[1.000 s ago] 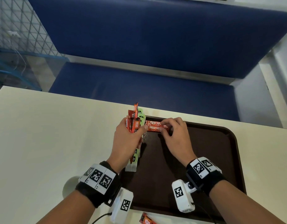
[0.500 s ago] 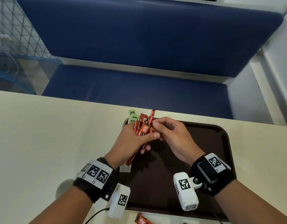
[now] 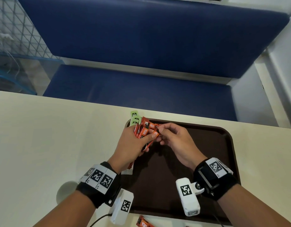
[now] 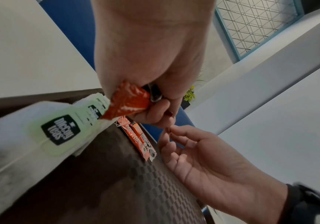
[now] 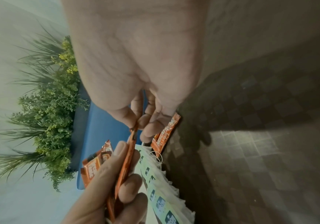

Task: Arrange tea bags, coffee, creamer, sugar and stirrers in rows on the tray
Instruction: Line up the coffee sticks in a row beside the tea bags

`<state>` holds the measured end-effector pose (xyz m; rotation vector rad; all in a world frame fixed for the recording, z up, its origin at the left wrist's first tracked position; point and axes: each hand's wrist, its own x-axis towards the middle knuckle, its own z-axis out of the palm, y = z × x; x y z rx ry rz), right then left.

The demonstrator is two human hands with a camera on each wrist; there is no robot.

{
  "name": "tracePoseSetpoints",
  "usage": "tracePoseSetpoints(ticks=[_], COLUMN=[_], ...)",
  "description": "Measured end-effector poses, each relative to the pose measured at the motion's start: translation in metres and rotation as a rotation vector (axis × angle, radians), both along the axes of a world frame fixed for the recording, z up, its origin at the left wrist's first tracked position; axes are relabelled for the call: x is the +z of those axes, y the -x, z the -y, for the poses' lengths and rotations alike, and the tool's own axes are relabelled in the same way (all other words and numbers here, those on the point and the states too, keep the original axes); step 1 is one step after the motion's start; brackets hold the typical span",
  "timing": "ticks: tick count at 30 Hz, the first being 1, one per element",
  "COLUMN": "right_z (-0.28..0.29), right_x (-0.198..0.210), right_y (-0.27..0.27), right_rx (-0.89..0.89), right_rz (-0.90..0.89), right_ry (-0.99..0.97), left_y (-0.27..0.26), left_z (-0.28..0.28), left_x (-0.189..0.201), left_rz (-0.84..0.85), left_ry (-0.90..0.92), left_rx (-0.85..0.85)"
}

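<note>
**Both hands on sachet bunch over tray's far-left corner**

Left hand [image 3: 133, 145], palm right, fingers curled round bunch of orange-red coffee stick sachets [image 3: 145, 130] w/ green-tagged white tea bags [image 3: 135, 118] just beyond. Right hand [image 3: 175, 140] opposite, thumb & forefinger pinching one sachet's end, other fingers loosely curled. Two sachets [image 4: 142, 141] lie on dark brown textured plastic tray [image 3: 223, 145].

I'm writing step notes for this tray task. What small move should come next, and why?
Probably the right hand draws one coffee stick out of the left hand's bundle and lays it beside the two sticks already flat on the tray, since its fingertips pinch that stick's end now.
</note>
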<state>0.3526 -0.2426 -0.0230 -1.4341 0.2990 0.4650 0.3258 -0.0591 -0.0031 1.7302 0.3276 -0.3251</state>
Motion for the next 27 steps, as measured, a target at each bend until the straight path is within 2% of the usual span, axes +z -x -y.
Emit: tracePoseSetpoints(ticks=[2, 5, 7, 11, 16, 21, 27], right_z=[0.001, 0.006, 0.007, 0.007, 0.006, 0.008, 0.005], right_x=[-0.001, -0.014, -0.022, -0.028, -0.025, -0.016, -0.012], right_y=[-0.001, -0.010, -0.018, -0.021, -0.020, -0.019, -0.005], right_rx=[-0.028, -0.033, 0.021, 0.190, 0.258, 0.167, 0.397], right_rz=[0.029, 0.253, 0.340, 0.383, 0.443, 0.514, 0.477], right_ry=[0.085, 0.530, 0.748, 0.958, 1.042, 0.922, 0.964], left_y=[0.002, 0.002, 0.000, -0.001, 0.000, 0.001, 0.003], left_z=[-0.001, -0.004, -0.007, -0.012, -0.015, -0.020, -0.022], left_x=[-0.001, -0.001, 0.000, 0.000, -0.001, -0.002, 0.000], left_rz=[0.014, 0.020, 0.017, 0.013, 0.019, 0.013, 0.019], left_ry=[0.005, 0.048, 0.065, 0.061, 0.052, 0.056, 0.059], left_rx=[0.039, 0.147, 0.179, 0.187, 0.187, 0.243, 0.262])
